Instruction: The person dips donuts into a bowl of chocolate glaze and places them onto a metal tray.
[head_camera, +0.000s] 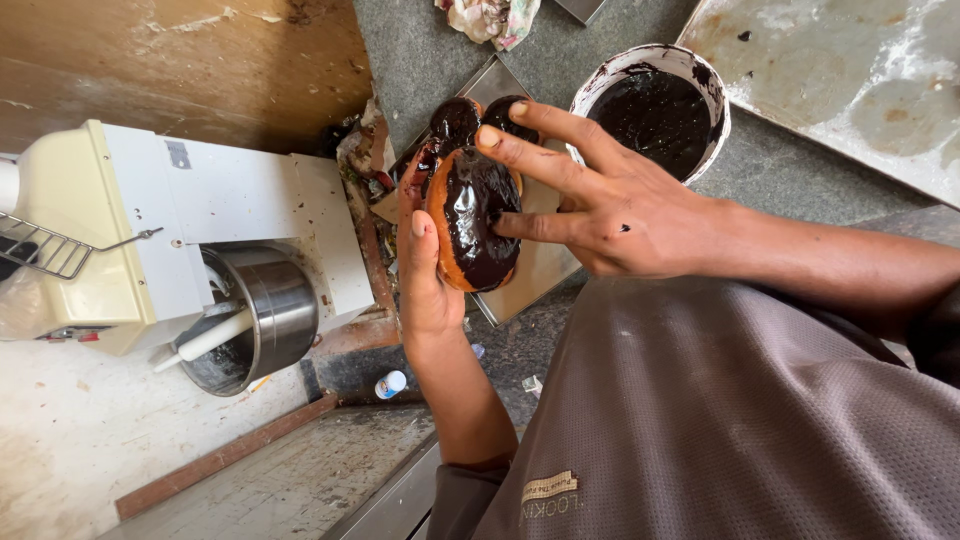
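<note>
**Glazed doughnut held over the tray**

Left hand (425, 265) cups the round chocolate-glazed doughnut (478, 218) from beneath, fingers curled around it. Right hand (610, 205) spreads wide, fingertips (490, 138) on the glaze. White bowl of dark chocolate (655, 110) sits just beside, above the metal tray (535, 265).

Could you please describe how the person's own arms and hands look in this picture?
Both forearms are bare, with no gloves, rings or watch in view. The right hand carries dark chocolate smears on its back and fingertips. The left hand looks cleaner. A grey-brown mesh shirt covers the upper arms.
</note>
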